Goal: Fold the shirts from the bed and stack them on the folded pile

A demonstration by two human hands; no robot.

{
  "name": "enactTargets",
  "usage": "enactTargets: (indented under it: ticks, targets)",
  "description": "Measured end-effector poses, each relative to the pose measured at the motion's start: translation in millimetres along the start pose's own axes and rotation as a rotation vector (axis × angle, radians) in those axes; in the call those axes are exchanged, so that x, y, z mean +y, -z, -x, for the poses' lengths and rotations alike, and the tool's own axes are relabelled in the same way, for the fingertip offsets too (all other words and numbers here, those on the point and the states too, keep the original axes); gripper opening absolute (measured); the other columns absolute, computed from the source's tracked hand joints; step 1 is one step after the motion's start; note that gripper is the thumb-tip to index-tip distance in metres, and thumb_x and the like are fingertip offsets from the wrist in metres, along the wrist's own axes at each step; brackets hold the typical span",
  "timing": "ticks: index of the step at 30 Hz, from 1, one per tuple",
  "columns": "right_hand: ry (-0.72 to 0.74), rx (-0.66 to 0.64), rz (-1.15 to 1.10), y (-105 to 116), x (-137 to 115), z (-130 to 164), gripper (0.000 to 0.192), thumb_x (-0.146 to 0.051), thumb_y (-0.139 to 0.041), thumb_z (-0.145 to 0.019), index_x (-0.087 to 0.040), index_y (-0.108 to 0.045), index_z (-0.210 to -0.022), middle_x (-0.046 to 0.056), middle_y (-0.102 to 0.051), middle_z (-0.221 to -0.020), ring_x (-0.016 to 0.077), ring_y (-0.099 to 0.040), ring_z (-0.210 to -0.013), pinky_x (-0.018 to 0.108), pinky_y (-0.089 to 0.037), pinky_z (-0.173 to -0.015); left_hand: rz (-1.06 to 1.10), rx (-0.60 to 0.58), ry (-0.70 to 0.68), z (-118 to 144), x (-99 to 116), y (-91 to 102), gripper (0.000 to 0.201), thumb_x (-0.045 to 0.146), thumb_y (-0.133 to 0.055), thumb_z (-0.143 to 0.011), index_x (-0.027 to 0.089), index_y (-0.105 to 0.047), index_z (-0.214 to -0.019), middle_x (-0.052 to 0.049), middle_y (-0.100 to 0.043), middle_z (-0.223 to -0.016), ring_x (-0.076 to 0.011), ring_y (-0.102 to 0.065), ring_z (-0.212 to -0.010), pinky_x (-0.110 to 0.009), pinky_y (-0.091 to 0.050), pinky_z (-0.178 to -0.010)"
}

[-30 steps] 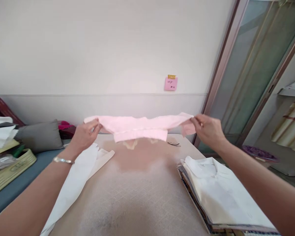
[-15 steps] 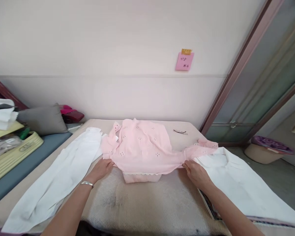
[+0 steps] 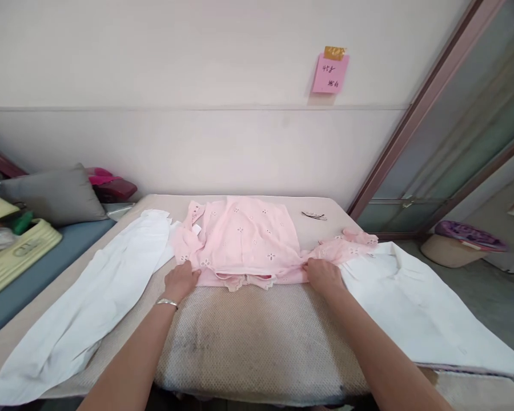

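Observation:
A pink blouse [image 3: 257, 234] with eyelet flowers lies spread on the padded table [image 3: 248, 342], its sleeves out to both sides. Along its near edge runs a scalloped trim, partly tucked in a fold. My left hand [image 3: 181, 281] pinches the cloth at the near left corner. At the near right, my right hand [image 3: 323, 275] grips the same blouse below its sleeve. A white garment [image 3: 98, 285] lies lengthwise on the left. Another white garment [image 3: 424, 314] lies flat on the right, and the blouse's right sleeve reaches its top edge.
Thin dark tweezers or small snips [image 3: 314, 216] lie behind the blouse. A pink note [image 3: 330, 74] is taped to the wall. At left are a grey cushion [image 3: 55, 194] and a yellow basket [image 3: 21, 257]. A bin [image 3: 449, 251] with purple cloth stands right, beside the sliding door.
Both hands have moved slightly inward with the blouse's near edge. That edge has folded, and the scalloped trim now shows bunched at the front. The view has tilted down a little.

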State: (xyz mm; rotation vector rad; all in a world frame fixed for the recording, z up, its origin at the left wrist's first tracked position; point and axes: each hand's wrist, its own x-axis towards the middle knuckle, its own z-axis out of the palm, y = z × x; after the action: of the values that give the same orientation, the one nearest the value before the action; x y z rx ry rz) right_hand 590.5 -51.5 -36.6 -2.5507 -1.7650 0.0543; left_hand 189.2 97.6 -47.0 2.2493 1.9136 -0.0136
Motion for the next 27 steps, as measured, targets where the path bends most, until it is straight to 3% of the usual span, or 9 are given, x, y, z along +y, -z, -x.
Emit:
enactTargets:
  ticks: [3, 6, 10, 13, 15, 18, 22, 24, 27]
  targets:
    - [0.036, 0.163, 0.062, -16, -23, 18, 0.024, -0.011, -0.044, -0.094, -0.013, -0.065, -0.105, 0.022, -0.067, -0.109, 0.0330, -0.061, -0.107, 0.040, -0.045, -0.082, -0.086, 0.128, -0.069, 12, 12, -5.8, 0.036, 0.034, -0.049, -0.091, 0.018, -0.057, -0.122, -0.020, -0.064, -0.121, -0.0336, -0.065, -0.107, -0.042, -0.047, -0.085]
    - [0.220, 0.258, -0.012, -21, -44, 26, 0.031, -0.004, -0.050, -0.085, -0.014, -0.062, -0.111, 0.018, -0.066, -0.115, 0.0315, -0.056, -0.116, 0.040, -0.043, -0.091, -0.089, 0.233, -0.291, 16, 26, -10.3, 0.044, 0.021, -0.054, -0.086, 0.021, -0.054, -0.130, -0.018, -0.054, -0.143, -0.0334, -0.054, -0.127, -0.045, -0.042, -0.100]
    - [0.425, 0.199, -0.246, -26, -65, 8, 0.045, -0.012, -0.056, -0.086, -0.018, -0.055, -0.130, 0.013, -0.062, -0.132, 0.0261, -0.048, -0.130, 0.039, -0.035, -0.104, 0.162, 0.092, -0.444, 6, 51, -25.9, 0.048, 0.013, -0.057, -0.085, 0.022, -0.054, -0.132, -0.013, -0.058, -0.140, -0.0259, -0.051, -0.130, -0.042, -0.037, -0.108]
    - [0.432, 0.086, -0.336, -29, -72, -8, 0.015, -0.020, -0.052, -0.093, -0.018, -0.063, -0.103, 0.008, -0.069, -0.102, 0.0220, -0.060, -0.104, 0.038, -0.035, -0.100, 0.285, 0.008, -0.466, 3, 64, -26.2, 0.018, 0.018, -0.054, -0.090, 0.021, -0.062, -0.106, -0.008, -0.068, -0.111, -0.0236, -0.061, -0.109, -0.040, -0.040, -0.101]
    - [0.421, 0.081, -0.388, -25, -70, -12, 0.014, -0.020, -0.047, -0.096, -0.020, -0.059, -0.088, 0.003, -0.067, -0.085, 0.0190, -0.060, -0.087, 0.038, -0.035, -0.101, 0.311, -0.005, -0.485, 8, 67, -13.1, 0.012, 0.021, -0.049, -0.093, 0.022, -0.061, -0.094, -0.004, -0.069, -0.095, -0.0226, -0.063, -0.096, -0.040, -0.039, -0.100]
    - [0.477, 0.143, -0.476, -9, -63, -2, 0.014, -0.019, -0.045, -0.097, -0.022, -0.055, -0.088, 0.001, -0.065, -0.084, 0.0177, -0.058, -0.082, 0.039, -0.033, -0.104, 0.350, -0.042, -0.526, 25, 66, 19.2, 0.013, 0.025, -0.046, -0.094, 0.024, -0.058, -0.090, -0.001, -0.068, -0.085, -0.0213, -0.061, -0.085, -0.038, -0.041, -0.093]
    - [0.615, 0.076, -0.438, 13, -55, 31, 0.015, -0.011, -0.047, -0.092, -0.022, -0.054, -0.084, 0.000, -0.062, -0.082, 0.0172, -0.056, -0.080, 0.037, -0.036, -0.099, 0.341, -0.236, -0.585, 55, 58, 43.5, 0.013, 0.028, -0.049, -0.090, 0.024, -0.055, -0.079, 0.000, -0.064, -0.077, -0.0186, -0.057, -0.073, -0.030, -0.038, -0.066]
    - [0.644, -0.024, -0.368, 14, -55, 47, 0.017, -0.006, -0.049, -0.087, -0.021, -0.055, -0.082, 0.001, -0.063, -0.082, 0.0177, -0.057, -0.081, 0.034, -0.039, -0.092, 0.247, -0.310, -0.633, 69, 55, 36.4, 0.013, 0.024, -0.050, -0.087, 0.023, -0.054, -0.075, 0.000, -0.062, -0.074, -0.0182, -0.056, -0.071, -0.030, -0.035, -0.063]
    - [0.617, -0.168, -0.252, -2, -61, 62, 0.019, -0.004, -0.051, -0.081, -0.021, -0.059, -0.085, 0.004, -0.065, -0.089, 0.0197, -0.059, -0.085, 0.030, -0.039, -0.077, 0.084, -0.305, -0.696, 83, 55, 11.4, 0.013, 0.013, -0.049, -0.083, 0.023, -0.057, -0.078, -0.004, -0.066, -0.081, -0.0213, -0.060, -0.080, -0.032, -0.038, -0.070]
